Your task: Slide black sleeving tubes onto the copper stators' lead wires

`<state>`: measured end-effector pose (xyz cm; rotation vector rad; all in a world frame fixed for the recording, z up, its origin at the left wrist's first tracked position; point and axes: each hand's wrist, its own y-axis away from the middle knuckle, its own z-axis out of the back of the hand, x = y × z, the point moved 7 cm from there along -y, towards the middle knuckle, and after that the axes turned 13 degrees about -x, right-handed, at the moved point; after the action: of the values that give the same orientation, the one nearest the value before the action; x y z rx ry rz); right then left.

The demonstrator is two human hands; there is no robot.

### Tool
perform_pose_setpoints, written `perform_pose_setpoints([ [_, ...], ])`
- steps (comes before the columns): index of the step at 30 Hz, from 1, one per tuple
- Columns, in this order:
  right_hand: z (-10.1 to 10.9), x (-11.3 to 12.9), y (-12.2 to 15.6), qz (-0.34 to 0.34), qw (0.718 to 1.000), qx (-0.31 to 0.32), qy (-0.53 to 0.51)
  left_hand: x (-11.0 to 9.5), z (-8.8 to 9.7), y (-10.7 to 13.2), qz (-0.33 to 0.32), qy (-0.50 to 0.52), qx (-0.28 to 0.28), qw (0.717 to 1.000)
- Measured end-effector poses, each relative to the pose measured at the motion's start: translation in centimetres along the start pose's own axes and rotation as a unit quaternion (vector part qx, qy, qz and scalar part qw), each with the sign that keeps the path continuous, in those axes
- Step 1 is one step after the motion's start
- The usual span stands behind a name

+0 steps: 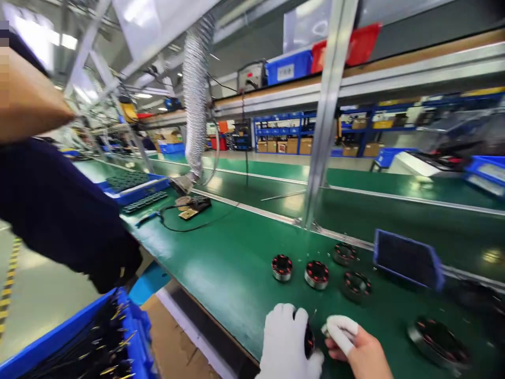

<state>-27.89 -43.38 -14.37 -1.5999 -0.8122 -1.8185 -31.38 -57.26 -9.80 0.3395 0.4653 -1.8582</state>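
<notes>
In the lower middle, my left hand [284,342], in a white glove, is closed around a ring-shaped motor stator [309,339]. Only a dark, red-marked edge of that part shows past the fingers. Close by on its right is my right hand [355,342], with white covers on the thumb and a finger, which are pinched together; whatever lies between them is too small to name. Beyond the hands, several similar stators with metal rims and red marks stand on the green bench, among them one stator [282,267] and another [316,274]. A larger ring [438,342] lies at the right.
A blue-framed dark tray [408,259] leans near the bench's metal rail. An upright metal post [325,116] rises behind the stators. Further left are a soldering-iron stand [195,207] and a silver duct [196,95]. A blue bin [136,337] of dark cables stands lower left, near another person [59,205].
</notes>
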Motion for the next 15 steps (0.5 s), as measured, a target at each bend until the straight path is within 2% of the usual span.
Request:
perform_pose_setpoints([
  [2, 0.2, -1.1, -0.5, -0.109, 0.989, -0.018, -0.097, -0.6, -0.1, 0.0, 0.001, 0.032, -0.001, 0.999],
  [5, -0.4, -1.1, -1.0, -0.168, 0.971, -0.025, -0.169, -0.6, -0.7, -0.2, -0.012, 0.044, -0.005, 0.999],
  [10, -0.9, -0.1, -1.4, -0.152, 0.968, -0.03, -0.198, -0.2, -1.6, -0.5, -0.027, 0.033, -0.013, 0.999],
  [15, -1.6, 0.4, -1.6, -0.131, 0.973, -0.008, -0.188, -0.1, -1.7, -0.6, -0.032, 0.023, -0.031, 0.999],
])
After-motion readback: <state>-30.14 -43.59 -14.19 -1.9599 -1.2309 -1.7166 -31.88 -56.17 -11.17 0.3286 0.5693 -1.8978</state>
